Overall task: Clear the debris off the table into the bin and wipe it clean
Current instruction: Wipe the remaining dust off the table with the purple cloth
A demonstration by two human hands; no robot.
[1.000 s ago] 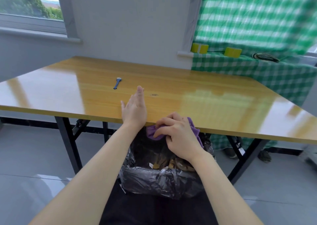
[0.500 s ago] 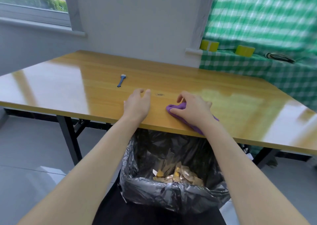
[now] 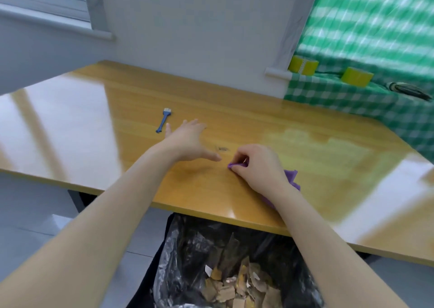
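A glossy wooden table fills the middle of the view. My right hand grips a purple cloth and presses it on the tabletop near the front edge. My left hand lies flat on the table with fingers spread, just left of the cloth. A small dark smudge of debris sits between the two hands. Below the table's front edge stands a bin lined with a black bag, holding several scraps of cardboard and paper.
A small blue brush lies on the table just beyond my left hand. A green checked cloth covers a ledge at the back right, with two yellow tape rolls on it. A grey tiled floor lies below.
My right hand brought the purple cloth up from over the bin onto the tabletop and further in. My left hand slid forward, toward the brush. The view moved closer to the table.
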